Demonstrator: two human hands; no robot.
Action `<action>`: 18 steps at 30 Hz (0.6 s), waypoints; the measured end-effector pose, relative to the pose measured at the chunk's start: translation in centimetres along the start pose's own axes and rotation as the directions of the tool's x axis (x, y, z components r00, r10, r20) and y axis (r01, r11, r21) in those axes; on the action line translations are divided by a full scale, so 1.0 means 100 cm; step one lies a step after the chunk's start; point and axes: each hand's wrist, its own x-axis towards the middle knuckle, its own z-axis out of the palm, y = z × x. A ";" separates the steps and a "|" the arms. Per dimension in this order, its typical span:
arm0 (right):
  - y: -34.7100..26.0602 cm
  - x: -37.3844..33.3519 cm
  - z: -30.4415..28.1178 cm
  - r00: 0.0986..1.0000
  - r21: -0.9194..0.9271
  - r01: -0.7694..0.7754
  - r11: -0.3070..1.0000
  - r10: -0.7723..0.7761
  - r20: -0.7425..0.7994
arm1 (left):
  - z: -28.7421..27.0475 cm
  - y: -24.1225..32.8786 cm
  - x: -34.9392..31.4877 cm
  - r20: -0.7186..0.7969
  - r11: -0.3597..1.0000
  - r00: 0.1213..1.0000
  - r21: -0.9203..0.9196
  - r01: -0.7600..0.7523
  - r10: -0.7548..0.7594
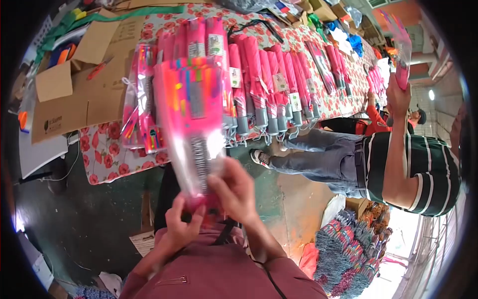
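1. Nearest, in front of a maroon jacket (219, 269), a clear plastic sleeve (193, 132) is held by its near end, its pink, rainbow-striped far part raised over the table's near edge.
2. By the left hand (183, 224) the narrow near tip is pinched between thumb and fingers. The right hand (234, 192) is set at the sleeve's right edge with fingers curled; whether they are closed on the plastic cannot be made out through the blur.
3. The step in hand is judged to be the handling of the sleeve at its near end; for the next move, a steady pinch on the left and a light guiding touch on the right seem to be called for.
4. To the right, a heap of bundles (343, 249), grey and many-coloured, is piled low.
5. Beyond the hands, much of the flowered tablecloth (107, 154) is covered: striped packets (144, 99) are laid at left, pink umbrellas (256, 74) at middle and right. Any setting-down straight ahead would be hampered by them.
6. Farther left, table space is taken up by a cardboard box (62, 117).
7. At right, a similar packet (402, 55) is held up by a co-worker in a striped shirt (428, 159); farther off, a person in red (377, 119) is partly hidden.
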 end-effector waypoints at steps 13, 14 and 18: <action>-0.087 0.228 -0.459 0.770 -0.743 -0.124 0.658 -0.409 -0.490 | 0.031 -0.013 0.067 0.379 0.979 0.924 0.203 -0.033 -0.048; -0.089 0.244 -0.504 0.791 -0.779 -0.066 0.624 -0.443 -0.422 | 0.032 -0.017 0.071 0.383 0.971 0.917 0.240 0.020 -0.114; -0.092 0.315 -0.529 0.865 -0.724 -0.101 0.682 -0.299 -0.403 | 0.040 -0.026 0.069 0.267 0.940 0.939 0.316 0.126 -0.215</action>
